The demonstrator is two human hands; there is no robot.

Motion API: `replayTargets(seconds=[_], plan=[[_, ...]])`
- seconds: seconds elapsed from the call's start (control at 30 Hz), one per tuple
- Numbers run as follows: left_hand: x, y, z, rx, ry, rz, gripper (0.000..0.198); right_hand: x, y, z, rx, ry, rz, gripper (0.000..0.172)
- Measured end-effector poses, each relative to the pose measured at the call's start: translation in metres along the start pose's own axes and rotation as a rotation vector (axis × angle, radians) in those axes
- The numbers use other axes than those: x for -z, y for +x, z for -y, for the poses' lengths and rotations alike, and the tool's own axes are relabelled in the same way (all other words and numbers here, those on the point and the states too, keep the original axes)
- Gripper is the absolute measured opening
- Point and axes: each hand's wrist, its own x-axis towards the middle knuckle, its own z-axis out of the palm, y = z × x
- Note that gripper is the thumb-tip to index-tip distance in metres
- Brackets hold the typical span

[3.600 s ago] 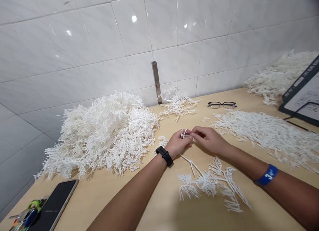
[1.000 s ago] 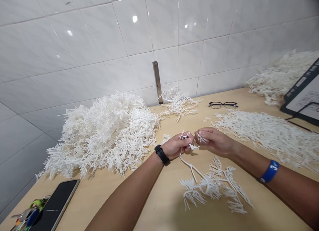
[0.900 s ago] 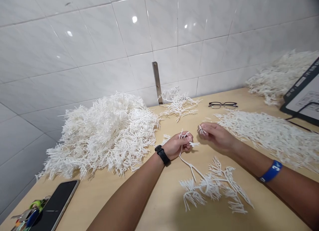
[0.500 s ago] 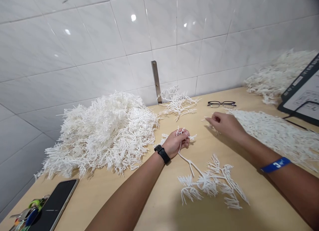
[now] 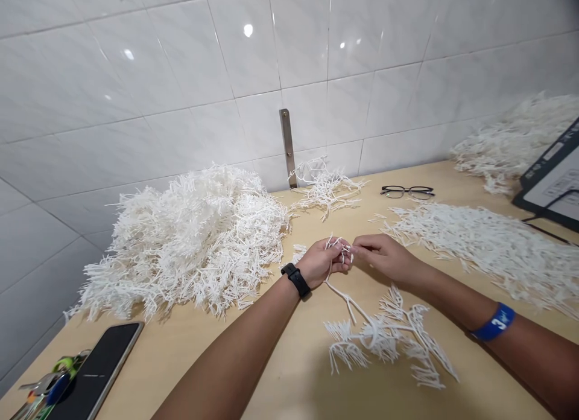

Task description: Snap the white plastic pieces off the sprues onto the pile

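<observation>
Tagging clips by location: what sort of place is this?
Probably an indoor handwork spot; the kind of room is unclear. Shown by the wood-look table against a tiled wall, and the big heap of white branched pieces on that table.

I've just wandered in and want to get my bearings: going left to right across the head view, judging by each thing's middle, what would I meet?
Keys, phone, large white pile, left hand, right hand, eyeglasses, flat spread of white pieces, dark-framed panel.
</observation>
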Motion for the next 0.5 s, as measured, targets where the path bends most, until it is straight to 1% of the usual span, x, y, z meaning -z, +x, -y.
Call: replayTargets(seconds=[0.13, 0.2, 0.3, 0.4, 0.5], plan=[[0.001, -0.001, -0.002, 0.023, -0.004, 0.028, 0.046, 0.002, 0.000, -0.006, -0.026, 0.010, -0.008, 0.041], [-0.001, 0.000, 0.000, 0.002, 0.014, -0.013, 0.046, 0.001, 0.000, -0.007, -0.040, -0.015, -0.006, 0.042], [-0.005, 0.002, 0.004, -0.059, 0.081, -0.104, 0.047, -0.001, 0.000, -0.007, -0.069, -0.050, 0.031, 0.042], [-0.008, 0.004, 0.007, -0.075, 0.185, -0.135, 0.046, -0.002, 0.001, -0.008, -0.109, -0.061, 0.041, 0.040], [-0.011, 0.004, 0.008, -0.060, 0.243, -0.160, 0.042, -0.001, 0.001, -0.009, -0.099, -0.016, 0.086, 0.043]])
